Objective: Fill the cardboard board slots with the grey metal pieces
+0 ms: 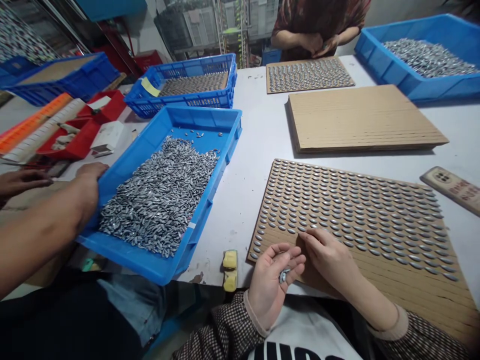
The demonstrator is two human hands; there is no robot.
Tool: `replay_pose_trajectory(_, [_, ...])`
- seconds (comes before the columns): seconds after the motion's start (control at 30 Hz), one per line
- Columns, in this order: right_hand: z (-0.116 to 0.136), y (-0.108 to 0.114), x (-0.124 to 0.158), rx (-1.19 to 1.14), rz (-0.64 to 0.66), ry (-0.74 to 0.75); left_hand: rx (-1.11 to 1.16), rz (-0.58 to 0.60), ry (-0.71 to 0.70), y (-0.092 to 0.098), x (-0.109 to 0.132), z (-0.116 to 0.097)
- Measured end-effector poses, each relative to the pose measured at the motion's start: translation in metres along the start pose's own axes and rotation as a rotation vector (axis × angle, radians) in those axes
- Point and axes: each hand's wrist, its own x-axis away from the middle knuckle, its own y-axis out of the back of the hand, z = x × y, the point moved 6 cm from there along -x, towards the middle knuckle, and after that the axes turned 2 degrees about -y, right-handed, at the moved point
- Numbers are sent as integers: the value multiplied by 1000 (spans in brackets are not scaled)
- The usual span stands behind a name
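A cardboard sheet (pixel 375 272) lies at the table's front edge, with rows of small silver oval pieces (pixel 337 200) standing in its slits. Palm up at the sheet's lower left, my left hand (pixel 273 277) cups a few silver pieces (pixel 284 275) between curled fingers. Just right of it, my right hand (pixel 330 255) has its thumb and fingertips pinched together over the sheet, at the end of a row. Whatever is between those fingertips is too small to make out.
A blue tray (pixel 200 230) of loose silver pieces stands left, a neighbour's hand (pixel 88 185) at its edge. Behind the sheet lies a cardboard stack (pixel 360 117). A wooden block (pixel 453 187) is at right. Another person (pixel 318 30) works across the table by a filled sheet (pixel 307 75).
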Motion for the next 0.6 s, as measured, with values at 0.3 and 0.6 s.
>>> replay_pose_trajectory(0.3, [35, 31, 0, -315, 106, 29, 60, -79, -2, -1, -6, 5])
replay_pose_trajectory(0.6, [25, 33, 14, -649, 184, -87, -24, 10, 56, -9, -7, 10])
